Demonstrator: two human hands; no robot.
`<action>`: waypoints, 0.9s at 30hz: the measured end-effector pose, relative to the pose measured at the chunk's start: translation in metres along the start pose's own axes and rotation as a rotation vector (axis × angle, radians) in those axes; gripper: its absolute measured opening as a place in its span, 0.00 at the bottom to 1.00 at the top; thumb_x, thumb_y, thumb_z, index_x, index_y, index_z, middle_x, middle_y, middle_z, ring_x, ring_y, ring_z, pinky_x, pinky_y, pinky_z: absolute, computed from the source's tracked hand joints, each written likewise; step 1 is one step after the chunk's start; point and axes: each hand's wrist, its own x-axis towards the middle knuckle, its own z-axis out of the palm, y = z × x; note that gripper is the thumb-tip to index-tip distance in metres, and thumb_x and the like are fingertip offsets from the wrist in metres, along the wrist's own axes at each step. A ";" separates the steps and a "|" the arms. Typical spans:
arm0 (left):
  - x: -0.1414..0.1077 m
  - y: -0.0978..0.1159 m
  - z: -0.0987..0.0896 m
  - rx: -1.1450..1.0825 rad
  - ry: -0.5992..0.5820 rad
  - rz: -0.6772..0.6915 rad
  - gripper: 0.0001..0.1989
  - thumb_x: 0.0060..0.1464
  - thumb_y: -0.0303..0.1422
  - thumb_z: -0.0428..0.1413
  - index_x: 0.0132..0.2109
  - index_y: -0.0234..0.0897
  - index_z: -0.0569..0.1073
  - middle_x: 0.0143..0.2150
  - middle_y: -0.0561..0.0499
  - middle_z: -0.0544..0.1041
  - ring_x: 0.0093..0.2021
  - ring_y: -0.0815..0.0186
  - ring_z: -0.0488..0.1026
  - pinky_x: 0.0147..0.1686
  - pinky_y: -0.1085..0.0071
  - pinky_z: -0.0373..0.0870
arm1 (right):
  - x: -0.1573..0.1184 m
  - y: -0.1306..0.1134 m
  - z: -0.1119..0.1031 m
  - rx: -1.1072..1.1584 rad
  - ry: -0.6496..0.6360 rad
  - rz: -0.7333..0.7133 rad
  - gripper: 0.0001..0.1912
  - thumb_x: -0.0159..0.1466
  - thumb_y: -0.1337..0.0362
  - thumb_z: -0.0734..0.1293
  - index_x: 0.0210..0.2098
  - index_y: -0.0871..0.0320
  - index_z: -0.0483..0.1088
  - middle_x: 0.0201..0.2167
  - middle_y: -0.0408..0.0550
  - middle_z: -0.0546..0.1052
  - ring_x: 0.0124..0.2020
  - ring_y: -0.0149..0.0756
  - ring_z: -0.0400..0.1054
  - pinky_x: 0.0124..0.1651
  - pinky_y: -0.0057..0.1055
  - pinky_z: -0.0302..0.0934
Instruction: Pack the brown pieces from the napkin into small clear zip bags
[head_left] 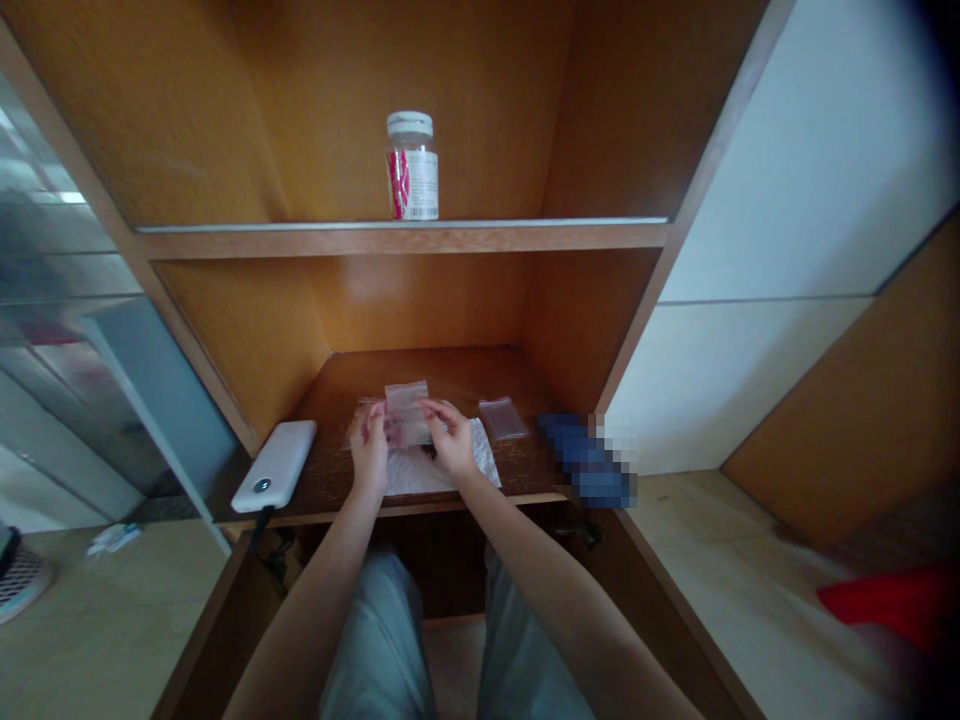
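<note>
Between my two hands is a small clear zip bag (407, 400), held up over the lower shelf. My left hand (369, 440) pinches its left edge, and my right hand (450, 437) grips the right side with thumb and fingers together. Beneath them a white paper tissue (480, 460) lies on the dark shelf board, partly covered by my hands. A small dark thing shows by my right fingers, too little of it to name. Another clear zip bag (503, 419) lies flat to the right of the tissue. More clear plastic shows behind my left hand.
A white power bank (275, 466) with a black cable lies at the shelf's left end. A blurred dark blue object (589, 460) is at the right end. On the upper shelf (405, 238) stands a white-capped bottle (412, 170). Open cabinet doors flank my legs below.
</note>
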 end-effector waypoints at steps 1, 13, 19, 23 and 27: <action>0.000 0.001 0.000 -0.002 -0.021 -0.009 0.18 0.48 0.42 0.51 0.43 0.35 0.67 0.33 0.48 0.74 0.21 0.70 0.71 0.17 0.76 0.66 | 0.004 0.002 -0.001 0.029 0.067 0.026 0.11 0.57 0.62 0.61 0.36 0.56 0.72 0.37 0.48 0.75 0.40 0.35 0.67 0.45 0.34 0.60; -0.001 -0.002 0.001 0.043 -0.101 -0.002 0.09 0.47 0.35 0.51 0.36 0.35 0.66 0.26 0.51 0.74 0.15 0.73 0.68 0.15 0.77 0.63 | 0.070 0.025 -0.123 -0.452 0.170 0.222 0.07 0.45 0.65 0.67 0.24 0.62 0.72 0.25 0.49 0.75 0.27 0.34 0.68 0.33 0.30 0.60; 0.000 -0.003 0.000 0.050 -0.101 -0.017 0.09 0.47 0.35 0.52 0.36 0.35 0.66 0.25 0.52 0.74 0.14 0.72 0.68 0.14 0.76 0.64 | 0.057 0.033 -0.132 -0.716 0.156 0.252 0.07 0.48 0.66 0.65 0.27 0.61 0.72 0.27 0.49 0.76 0.28 0.33 0.69 0.33 0.27 0.60; -0.001 -0.001 0.000 0.065 -0.093 -0.002 0.09 0.47 0.34 0.52 0.35 0.35 0.65 0.25 0.52 0.74 0.14 0.72 0.67 0.14 0.76 0.64 | 0.052 0.035 -0.128 -0.826 0.123 0.272 0.07 0.50 0.66 0.64 0.28 0.61 0.71 0.28 0.48 0.76 0.30 0.33 0.69 0.33 0.26 0.60; -0.001 -0.003 0.000 0.093 -0.064 0.015 0.09 0.47 0.35 0.51 0.35 0.35 0.65 0.24 0.53 0.73 0.14 0.72 0.67 0.14 0.77 0.63 | 0.047 0.037 -0.130 -1.081 0.072 0.243 0.07 0.52 0.68 0.62 0.28 0.61 0.71 0.31 0.51 0.74 0.34 0.36 0.67 0.37 0.28 0.59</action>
